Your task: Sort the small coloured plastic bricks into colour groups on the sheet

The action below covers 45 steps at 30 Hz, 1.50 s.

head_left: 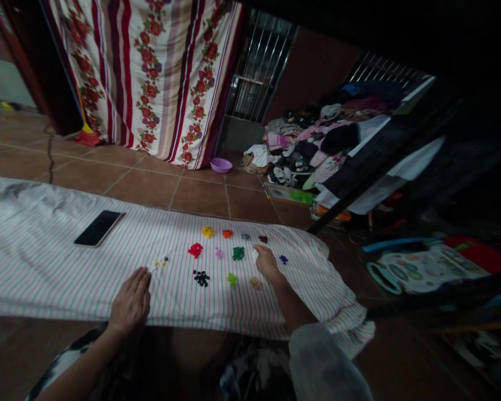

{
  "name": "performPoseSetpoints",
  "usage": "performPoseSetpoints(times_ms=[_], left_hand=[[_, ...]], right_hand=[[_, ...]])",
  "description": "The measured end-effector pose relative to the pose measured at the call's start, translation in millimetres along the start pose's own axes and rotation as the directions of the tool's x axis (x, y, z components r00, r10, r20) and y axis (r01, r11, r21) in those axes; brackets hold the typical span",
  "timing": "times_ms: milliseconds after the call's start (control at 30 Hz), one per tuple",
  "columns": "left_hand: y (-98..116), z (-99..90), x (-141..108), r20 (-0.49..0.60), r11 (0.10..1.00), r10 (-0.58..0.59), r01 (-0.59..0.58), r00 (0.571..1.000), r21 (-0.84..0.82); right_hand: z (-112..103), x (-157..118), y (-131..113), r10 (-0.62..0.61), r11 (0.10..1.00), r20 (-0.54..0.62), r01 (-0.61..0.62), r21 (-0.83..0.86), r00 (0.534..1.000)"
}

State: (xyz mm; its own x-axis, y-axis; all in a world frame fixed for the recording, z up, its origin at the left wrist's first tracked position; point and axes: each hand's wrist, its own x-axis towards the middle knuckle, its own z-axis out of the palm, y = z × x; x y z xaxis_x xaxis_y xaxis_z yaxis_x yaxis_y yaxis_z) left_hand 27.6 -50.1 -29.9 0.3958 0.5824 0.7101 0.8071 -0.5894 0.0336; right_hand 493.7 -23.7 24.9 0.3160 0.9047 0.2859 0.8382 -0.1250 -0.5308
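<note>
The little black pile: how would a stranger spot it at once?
On the striped cloth, find the small coloured piles. The black pile lies in the row nearest the person, right of the left hand. Its loosely scattered black pieces set it apart from the red pile beyond it and the lime-green pile to its right.

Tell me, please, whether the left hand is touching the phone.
Apart: the head view shows a stretch of striped cloth between the left hand and the phone.
</note>
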Motion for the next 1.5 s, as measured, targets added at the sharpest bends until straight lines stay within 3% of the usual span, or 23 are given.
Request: performPoseSetpoints(times_ms=[133,233,367,467,533,633,867,1133,1500], left_hand=[[3.0,-2.0,1.9,0.000,0.999,-0.034,0.034,0.999,-0.006],[5.3,-3.8,3.4,0.005,0.997,-0.078,0.078,0.997,-0.025],[6.9,-5.6,4.8,0.030,0.989,-0.134,0.136,0.991,-0.061],[7.8,-6.3,5.8,0.037,0.984,-0.151,0.154,0.988,-0.095],[8.4,-6.5,6.6,0.027,0.980,-0.157,0.159,0.987,-0.117],[9.4,-6.8,8.2,0.021,0.981,-0.159,0.160,0.987,-0.106],[11.9,-10.9,13.5,-0.003,0.989,-0.148,0.148,0.989,-0.024],[12.2,-12.3,15.5,0.008,0.986,-0.166,0.166,0.986,-0.008],[12.9,-12.6,16.4,0.004,0.990,-0.138,0.138,0.990,0.002]], right_hand=[[-1.2,-0.8,-24.9,-0.064,0.998,-0.033,0.063,-0.014,0.997],[11.7,-9.6,-66.7,-0.147,0.988,-0.055,0.149,0.040,0.988],[48.0,-36.8,-139.7,-0.289,0.938,0.074,0.267,0.221,0.955],[80.0,-56.9,-188.4,-0.375,0.898,0.214,0.296,0.327,0.902],[98.6,-64.8,-212.5,-0.412,0.890,0.286,0.314,0.331,0.865],[118.9,-68.7,-236.0,-0.417,0.900,0.335,0.332,0.282,0.845],[136.4,-70.2,-255.9,-0.367,0.930,0.432,0.344,0.132,0.824],[137.1,-75.6,-257.6,-0.338,0.940,0.405,0.326,0.102,0.849],[115.4,-75.1,-247.7,-0.305,0.949,0.341,0.253,0.188,0.889]])
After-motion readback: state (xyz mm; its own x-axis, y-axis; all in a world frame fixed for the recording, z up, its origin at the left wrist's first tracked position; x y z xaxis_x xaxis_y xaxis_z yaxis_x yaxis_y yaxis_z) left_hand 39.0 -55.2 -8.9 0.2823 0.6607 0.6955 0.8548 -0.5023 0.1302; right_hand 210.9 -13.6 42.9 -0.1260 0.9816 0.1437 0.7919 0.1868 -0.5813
